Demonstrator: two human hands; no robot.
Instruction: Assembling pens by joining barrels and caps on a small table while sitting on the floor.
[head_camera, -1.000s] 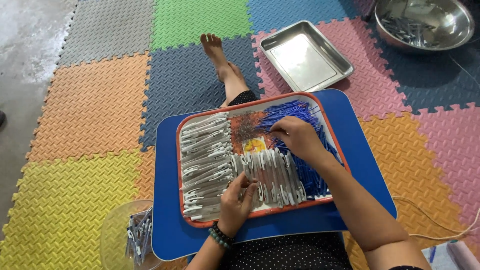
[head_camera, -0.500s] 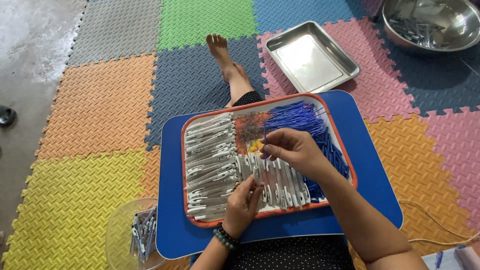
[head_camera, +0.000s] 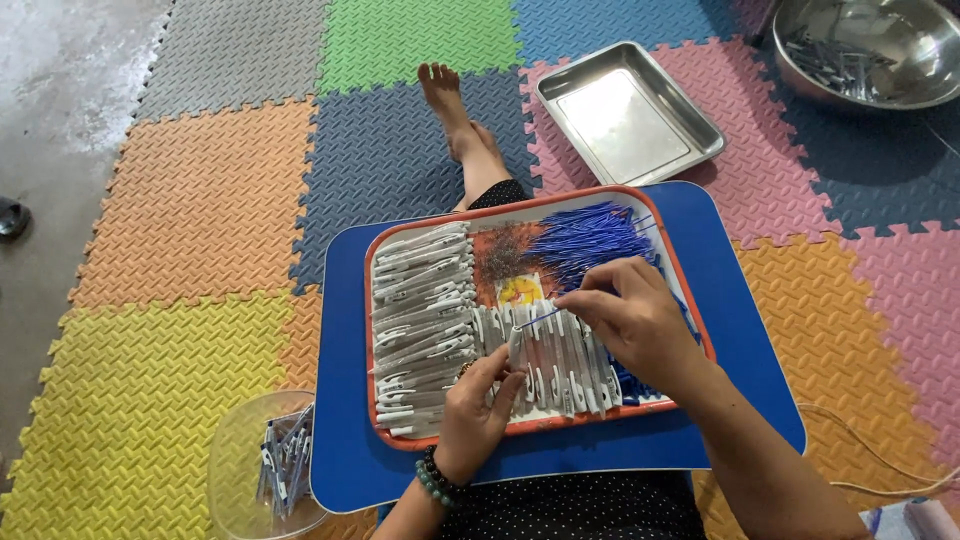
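Since a moment ago my right hand (head_camera: 640, 320) has come nearer to my left and now brings a thin blue plastic refill (head_camera: 540, 318) up to the mouth of the white plastic pen barrel (head_camera: 518, 345) that my left hand (head_camera: 470, 415) has lifted off the row.

Nearest me, at my left knee, a clear plastic tub (head_camera: 240, 470) with a few finished pens stands on the foam mat floor (head_camera: 150, 380), just beside the blue lap bench (head_camera: 740, 330). My left hand's grip is pressed together on the white barrel, thumb and fingers pinching its lower part so that it stands tilted above the others; a green bead bracelet (head_camera: 436, 482) sits on that wrist. My right hand's grip is pinching the blue refill near its end, fingertips closed, and the refill's tip is at the barrel's top; I cannot tell whether it is inside.

Both hands work over the orange-rimmed rectangular tray (head_camera: 690, 300) that lies on the bench. White barrels (head_camera: 425, 310) fill the tray's left side and near edge in rows, and a heap of loose blue refills (head_camera: 590, 240) lies in its far right part.

Beyond the bench, my bare foot (head_camera: 450, 105) rests on the mat. Farther right lies a shallow steel tray (head_camera: 628, 115), and at the far corner a round steel bowl (head_camera: 880, 50) with a few pen parts inside.
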